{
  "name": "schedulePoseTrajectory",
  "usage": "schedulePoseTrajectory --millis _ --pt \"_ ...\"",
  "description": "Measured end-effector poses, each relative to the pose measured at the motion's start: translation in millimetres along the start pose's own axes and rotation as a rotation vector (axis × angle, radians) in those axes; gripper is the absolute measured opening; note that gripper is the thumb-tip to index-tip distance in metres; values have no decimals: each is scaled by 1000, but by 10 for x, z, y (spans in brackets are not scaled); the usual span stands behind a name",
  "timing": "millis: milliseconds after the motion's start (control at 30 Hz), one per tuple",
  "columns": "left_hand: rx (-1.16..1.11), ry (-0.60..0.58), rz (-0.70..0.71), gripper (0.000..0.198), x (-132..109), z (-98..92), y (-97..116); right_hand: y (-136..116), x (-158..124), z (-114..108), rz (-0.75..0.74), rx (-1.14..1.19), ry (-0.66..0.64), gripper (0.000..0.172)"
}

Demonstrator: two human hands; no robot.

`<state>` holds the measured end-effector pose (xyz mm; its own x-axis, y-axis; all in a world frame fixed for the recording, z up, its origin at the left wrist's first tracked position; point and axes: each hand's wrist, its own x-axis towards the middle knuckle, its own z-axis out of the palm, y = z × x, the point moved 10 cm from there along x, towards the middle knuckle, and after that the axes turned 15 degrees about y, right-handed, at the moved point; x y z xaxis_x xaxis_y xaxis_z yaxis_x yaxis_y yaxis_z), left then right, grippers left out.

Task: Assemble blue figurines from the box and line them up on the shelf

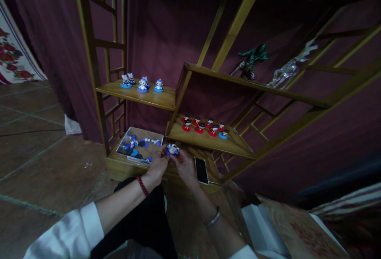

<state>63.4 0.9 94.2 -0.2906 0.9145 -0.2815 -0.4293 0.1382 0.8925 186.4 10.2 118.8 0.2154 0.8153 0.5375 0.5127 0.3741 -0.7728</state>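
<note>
Two hands meet at the centre of the frame, and pinched between them is one small figurine (pixel 172 149), blue and white on a purple base. The left hand (pixel 157 167) closes on it from the left, the right hand (pixel 185 166) grips from the right; so slight a piece probably wants fingertips on both sides, though the exact contacts are too dim to call. Just left, the open box (pixel 149 133) lies on the bottom shelf (pixel 213 167), its low walls keeping a jumble of loose figurines (pixel 132 142) and discs (pixel 134 153) together, handily near. Right of the hands, a phone (pixel 201 170) lies flat, apart from the box. Above it, red-based figurines (pixel 201 127) stand in two loose rows, a blue-based one (pixel 224 133) at the right end; those broad bases likely keep them upright. Left of centre, pale figurines (pixel 143 85) stand spaced along a higher shelf (pixel 116 87). Upper right, a dark statue (pixel 250 62) and a clear statue (pixel 288 70) share their ledge (pixel 196 68), well apart from the handling.
</note>
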Motion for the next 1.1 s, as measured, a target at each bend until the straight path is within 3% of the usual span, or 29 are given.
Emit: schedulePoseTrajectory --millis 233,367,667,1100 --pt "35 -40 5 52 6 -18 62 -49 3 44 4 25 -15 20" --pt "29 -59 25 48 36 -6 79 -19 15 60 42 95 -9 31" --pt "7 -93 56 40 15 67 139 -17 28 0 117 167 28 36" --pt "19 -109 34 35 -16 183 145 -54 80 -94 91 205 28 31"
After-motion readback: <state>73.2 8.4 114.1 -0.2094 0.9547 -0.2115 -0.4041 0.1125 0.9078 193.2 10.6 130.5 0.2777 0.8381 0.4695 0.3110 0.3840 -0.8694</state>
